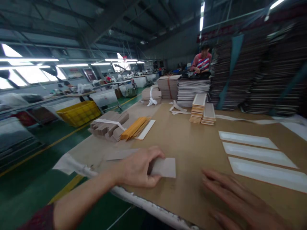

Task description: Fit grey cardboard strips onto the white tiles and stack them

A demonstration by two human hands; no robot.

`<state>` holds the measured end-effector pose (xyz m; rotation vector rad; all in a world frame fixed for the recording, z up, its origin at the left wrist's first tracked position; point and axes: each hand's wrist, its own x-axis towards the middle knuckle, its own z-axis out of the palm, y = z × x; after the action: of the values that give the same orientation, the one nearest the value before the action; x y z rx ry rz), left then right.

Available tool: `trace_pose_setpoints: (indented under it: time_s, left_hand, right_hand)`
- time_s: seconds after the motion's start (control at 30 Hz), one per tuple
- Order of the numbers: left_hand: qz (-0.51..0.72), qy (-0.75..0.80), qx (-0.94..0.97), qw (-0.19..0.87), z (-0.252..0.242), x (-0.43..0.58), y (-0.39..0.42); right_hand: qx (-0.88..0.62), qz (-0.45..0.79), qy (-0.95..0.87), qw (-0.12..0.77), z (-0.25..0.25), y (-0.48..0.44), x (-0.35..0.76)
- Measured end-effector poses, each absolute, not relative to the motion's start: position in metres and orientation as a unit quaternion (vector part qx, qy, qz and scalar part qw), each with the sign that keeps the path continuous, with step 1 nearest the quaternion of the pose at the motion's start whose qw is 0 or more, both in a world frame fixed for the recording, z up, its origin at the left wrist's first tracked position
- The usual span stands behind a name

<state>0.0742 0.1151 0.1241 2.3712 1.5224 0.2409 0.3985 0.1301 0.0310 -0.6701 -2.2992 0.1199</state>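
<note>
My left hand (141, 167) is closed around a grey cardboard strip (168, 167), or a small stack of such strips, low over the table near its front edge. One end of the cardboard sticks out to the right of my thumb and fingers. Behind that hand another grey strip (122, 154) lies partly covered. My right hand (235, 198) is at the lower right, fingers stretched out and holding nothing, slightly blurred. Just beyond it, three white strips with orange edges (259, 155) lie side by side on the brown tabletop (187, 143).
A tied bundle of grey cardboard (109, 126) and a fanned orange stack (135, 128) lie left of centre. Small stacks of strips (198, 108) stand farther back. Tall board piles (240, 73) line the back right. A person (202, 62) is behind the stacks.
</note>
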Motion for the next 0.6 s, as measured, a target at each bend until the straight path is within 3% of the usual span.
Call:
trace_pose_setpoints:
  time_s: [0.1, 0.23, 0.4, 0.6]
  left_hand:
    - [0.059, 0.471, 0.861, 0.184, 0.125, 0.126, 0.108]
    - [0.046, 0.438, 0.873, 0.211, 0.114, 0.163, 0.111]
    - [0.049, 0.377, 0.897, 0.226, 0.102, 0.201, 0.123]
    - [0.254, 0.327, 0.898, 0.146, 0.094, 0.221, 0.161]
  right_hand:
    - [-0.252, 0.012, -0.916, 0.313, 0.055, 0.119, 0.384]
    - [-0.281, 0.054, -0.899, 0.332, 0.069, 0.111, 0.393]
    - [-0.300, 0.011, -0.893, 0.336, 0.066, 0.101, 0.426]
    - [-0.400, -0.024, -0.854, 0.333, 0.039, 0.103, 0.504]
